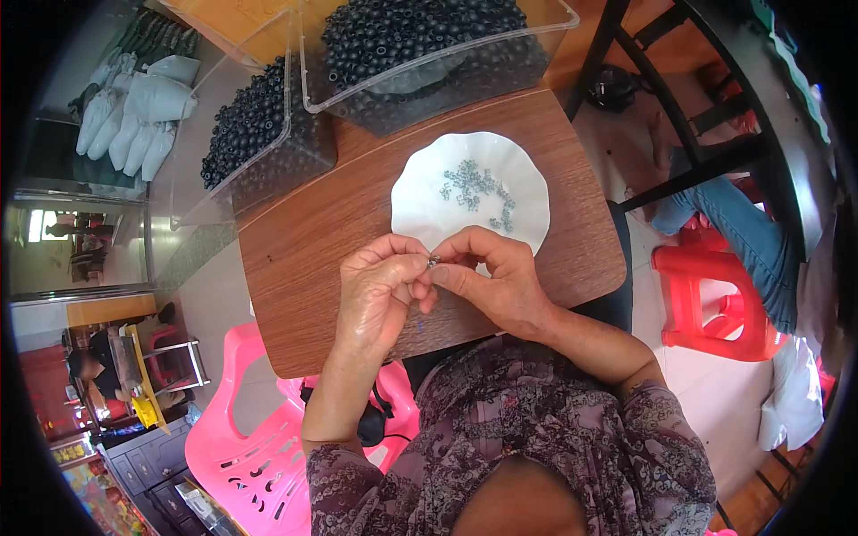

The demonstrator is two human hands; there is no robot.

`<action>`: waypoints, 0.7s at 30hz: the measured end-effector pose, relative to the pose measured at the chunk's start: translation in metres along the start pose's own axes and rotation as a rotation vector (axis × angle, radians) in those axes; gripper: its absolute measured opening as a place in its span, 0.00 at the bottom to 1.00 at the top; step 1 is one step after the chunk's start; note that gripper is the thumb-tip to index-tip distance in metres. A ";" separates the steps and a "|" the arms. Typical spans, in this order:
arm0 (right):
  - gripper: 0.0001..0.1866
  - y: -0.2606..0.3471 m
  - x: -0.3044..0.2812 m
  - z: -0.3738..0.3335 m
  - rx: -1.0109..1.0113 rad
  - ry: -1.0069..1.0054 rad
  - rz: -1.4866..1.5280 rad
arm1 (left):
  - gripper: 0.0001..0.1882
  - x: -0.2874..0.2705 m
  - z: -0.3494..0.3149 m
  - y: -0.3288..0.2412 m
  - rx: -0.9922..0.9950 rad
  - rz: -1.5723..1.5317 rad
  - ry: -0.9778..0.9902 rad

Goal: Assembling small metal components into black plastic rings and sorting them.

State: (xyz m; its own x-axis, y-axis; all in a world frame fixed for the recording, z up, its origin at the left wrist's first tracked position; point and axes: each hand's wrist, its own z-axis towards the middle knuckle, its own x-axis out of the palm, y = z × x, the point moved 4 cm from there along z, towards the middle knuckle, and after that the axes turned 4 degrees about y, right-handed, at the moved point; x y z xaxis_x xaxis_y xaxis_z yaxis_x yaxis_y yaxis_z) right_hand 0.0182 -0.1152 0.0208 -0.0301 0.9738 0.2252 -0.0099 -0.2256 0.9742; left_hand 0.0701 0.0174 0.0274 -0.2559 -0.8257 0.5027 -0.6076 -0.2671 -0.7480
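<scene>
My left hand (pixel 380 286) and my right hand (pixel 496 277) meet over the table, just in front of a white plate with a wavy rim (pixel 416 196). Thumbs and forefingers of both are pinched together on a tiny shiny metal-looking piece (pixel 433 262), mostly covered by the fingertips. What kind of part it is I cannot make out. On the plate lie scattered many small silvery-grey pieces (pixel 474 186). My right hand overlaps the plate's near edge.
A clear plastic bin of small black ring-like parts (pixel 420 40) stands at the table's (pixel 304 295) far edge, with another bin (pixel 246 125) to its left. A pink chair (pixel 259 447) is at left. Rightward are a red stool (pixel 715 304) and another person's leg (pixel 737 232).
</scene>
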 end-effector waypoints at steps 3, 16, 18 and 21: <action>0.06 -0.003 -0.001 0.003 0.027 0.007 0.178 | 0.02 0.001 0.000 0.000 0.002 0.025 -0.003; 0.05 -0.007 -0.007 0.006 0.013 -0.017 0.097 | 0.01 -0.001 -0.001 0.003 -0.023 0.067 -0.058; 0.05 -0.006 -0.007 0.005 -0.047 -0.027 -0.057 | 0.02 0.000 -0.001 0.003 0.001 0.095 -0.070; 0.07 -0.004 -0.007 0.006 -0.148 -0.057 -0.155 | 0.02 -0.001 0.000 0.004 0.041 0.150 -0.086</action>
State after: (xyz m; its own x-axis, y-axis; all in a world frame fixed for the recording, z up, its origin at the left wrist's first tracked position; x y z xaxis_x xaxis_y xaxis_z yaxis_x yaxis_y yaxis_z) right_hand 0.0244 -0.1211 0.0154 0.0402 0.9962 0.0774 -0.1571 -0.0702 0.9851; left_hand 0.0682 0.0173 0.0237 -0.2749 -0.8968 0.3467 -0.5361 -0.1564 -0.8296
